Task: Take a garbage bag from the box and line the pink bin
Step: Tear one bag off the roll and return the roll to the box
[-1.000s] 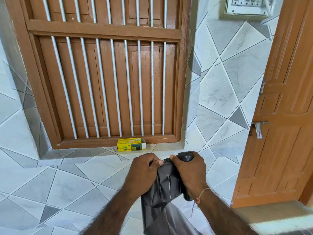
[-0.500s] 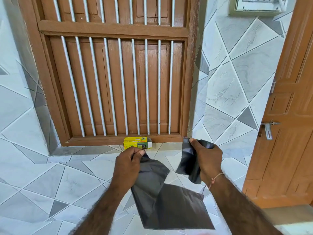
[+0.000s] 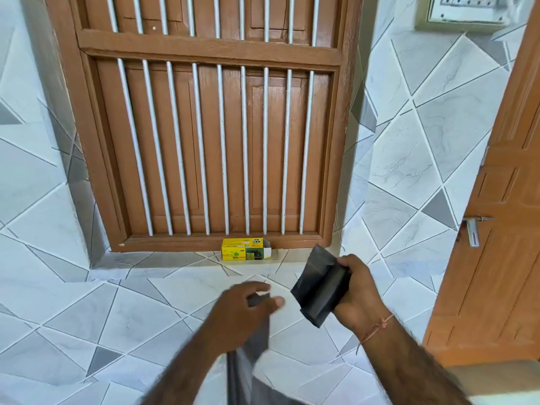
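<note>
- Now your hands have drawn apart: your right hand [image 3: 355,290] clutches the folded dark plastic bag roll [image 3: 321,287].
- Your left hand [image 3: 245,308] pinches the separated grey garbage bag [image 3: 248,358], hanging loose.
- Bag freed; yellow cardboard box [image 3: 244,253] sits on the sill, pink bin unseen.

A home interior: marbled grey-and-white tiles [image 3: 409,159] cover the walls, around a barred wooden window [image 3: 210,127], a panelled door [image 3: 502,229] and a switchboard [image 3: 464,10].

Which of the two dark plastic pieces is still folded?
The folded roll in the right hand; the bag in the left hand hangs loose.
</note>
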Action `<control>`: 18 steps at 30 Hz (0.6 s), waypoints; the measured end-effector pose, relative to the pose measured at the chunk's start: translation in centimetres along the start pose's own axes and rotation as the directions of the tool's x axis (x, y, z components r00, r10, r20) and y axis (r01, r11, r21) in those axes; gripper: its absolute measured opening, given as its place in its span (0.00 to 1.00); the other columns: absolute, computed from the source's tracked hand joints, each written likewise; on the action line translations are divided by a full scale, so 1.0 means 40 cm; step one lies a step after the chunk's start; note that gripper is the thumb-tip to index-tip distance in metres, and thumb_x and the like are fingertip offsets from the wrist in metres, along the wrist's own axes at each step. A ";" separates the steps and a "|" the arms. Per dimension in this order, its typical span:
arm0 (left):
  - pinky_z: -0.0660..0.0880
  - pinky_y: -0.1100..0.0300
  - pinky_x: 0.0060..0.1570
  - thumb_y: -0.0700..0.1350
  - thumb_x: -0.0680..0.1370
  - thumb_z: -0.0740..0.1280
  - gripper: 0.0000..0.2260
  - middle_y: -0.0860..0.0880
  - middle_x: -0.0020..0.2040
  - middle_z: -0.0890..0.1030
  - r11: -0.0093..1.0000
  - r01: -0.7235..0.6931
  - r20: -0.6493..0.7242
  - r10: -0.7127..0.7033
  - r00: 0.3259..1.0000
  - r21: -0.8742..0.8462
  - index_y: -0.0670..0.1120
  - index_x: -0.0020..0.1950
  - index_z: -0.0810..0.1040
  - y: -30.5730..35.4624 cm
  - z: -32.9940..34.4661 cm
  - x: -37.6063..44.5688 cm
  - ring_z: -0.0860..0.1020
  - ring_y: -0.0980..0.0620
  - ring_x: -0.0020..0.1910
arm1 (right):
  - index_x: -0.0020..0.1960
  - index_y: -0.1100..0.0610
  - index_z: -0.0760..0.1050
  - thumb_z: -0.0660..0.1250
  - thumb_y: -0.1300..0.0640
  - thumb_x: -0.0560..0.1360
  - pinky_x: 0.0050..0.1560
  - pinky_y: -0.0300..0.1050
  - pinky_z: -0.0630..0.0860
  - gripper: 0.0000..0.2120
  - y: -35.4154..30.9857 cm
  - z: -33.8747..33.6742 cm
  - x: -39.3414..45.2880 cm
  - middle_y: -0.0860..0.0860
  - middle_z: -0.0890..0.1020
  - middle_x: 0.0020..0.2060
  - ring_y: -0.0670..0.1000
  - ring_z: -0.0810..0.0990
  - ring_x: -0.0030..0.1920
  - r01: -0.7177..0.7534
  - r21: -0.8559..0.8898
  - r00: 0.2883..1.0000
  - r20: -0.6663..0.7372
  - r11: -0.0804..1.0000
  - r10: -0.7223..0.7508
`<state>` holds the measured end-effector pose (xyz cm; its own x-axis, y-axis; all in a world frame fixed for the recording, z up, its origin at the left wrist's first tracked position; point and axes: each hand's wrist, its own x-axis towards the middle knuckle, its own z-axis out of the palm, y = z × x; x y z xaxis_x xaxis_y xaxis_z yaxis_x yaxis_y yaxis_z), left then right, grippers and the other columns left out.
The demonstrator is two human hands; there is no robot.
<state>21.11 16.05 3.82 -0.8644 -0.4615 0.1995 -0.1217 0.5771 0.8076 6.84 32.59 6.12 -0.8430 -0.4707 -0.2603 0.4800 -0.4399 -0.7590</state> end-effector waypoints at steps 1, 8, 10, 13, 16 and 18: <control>0.75 0.61 0.56 0.71 0.59 0.69 0.31 0.59 0.53 0.81 1.000 0.009 0.053 -0.009 0.999 -0.011 0.57 0.57 0.80 -0.001 0.023 -0.005 0.79 0.63 0.52 | 0.42 0.54 0.74 0.66 0.53 0.70 0.50 0.53 0.74 0.05 0.012 0.012 -0.005 0.57 0.78 0.37 0.58 0.77 0.42 -0.002 0.021 0.999 0.050 1.000 0.001; 0.77 0.69 0.42 0.53 0.64 0.78 0.25 0.58 0.47 0.84 0.925 0.106 0.092 -0.077 0.993 -0.364 0.57 0.57 0.74 -0.021 0.044 -0.021 0.82 0.63 0.43 | 0.45 0.57 0.78 0.67 0.60 0.74 0.64 0.63 0.71 0.02 0.080 0.063 -0.005 0.58 0.81 0.44 0.61 0.78 0.52 0.013 0.182 0.963 0.263 0.983 -0.062; 0.77 0.67 0.42 0.51 0.66 0.77 0.19 0.55 0.49 0.84 0.904 0.102 0.041 -0.094 0.995 -0.415 0.56 0.54 0.76 -0.024 0.028 -0.002 0.82 0.58 0.45 | 0.45 0.59 0.78 0.68 0.61 0.74 0.65 0.67 0.69 0.02 0.098 0.061 0.005 0.59 0.81 0.45 0.62 0.78 0.53 0.010 0.183 0.959 0.278 0.983 -0.061; 0.80 0.52 0.50 0.54 0.67 0.75 0.15 0.52 0.49 0.85 0.893 0.100 0.041 -0.092 0.995 -0.438 0.56 0.52 0.80 -0.037 0.008 0.037 0.83 0.50 0.47 | 0.49 0.59 0.77 0.70 0.60 0.71 0.63 0.64 0.73 0.08 0.103 0.049 0.031 0.61 0.80 0.48 0.61 0.79 0.53 0.071 0.078 0.959 0.269 0.994 -0.089; 0.79 0.44 0.52 0.54 0.69 0.73 0.11 0.49 0.45 0.86 0.851 0.118 0.036 -0.116 0.993 -0.511 0.56 0.50 0.82 -0.054 0.002 0.092 0.84 0.46 0.45 | 0.48 0.54 0.79 0.75 0.56 0.66 0.49 0.56 0.80 0.12 0.078 0.028 0.066 0.57 0.82 0.47 0.57 0.82 0.49 0.222 -0.245 0.953 0.261 0.944 -0.156; 0.78 0.43 0.50 0.52 0.72 0.72 0.09 0.43 0.44 0.86 0.819 0.157 0.034 -0.166 0.986 -0.552 0.52 0.50 0.82 -0.063 0.010 0.141 0.84 0.44 0.43 | 0.48 0.53 0.80 0.76 0.56 0.66 0.45 0.54 0.82 0.12 0.054 0.012 0.097 0.57 0.82 0.48 0.57 0.83 0.50 0.310 -0.453 0.932 0.318 0.836 -0.174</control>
<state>16.34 12.26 2.69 -0.8484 -0.5276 0.0435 0.0338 0.0280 0.9990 4.74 29.43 3.78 -0.7921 -0.6053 0.0787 0.0297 -0.1671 -0.9855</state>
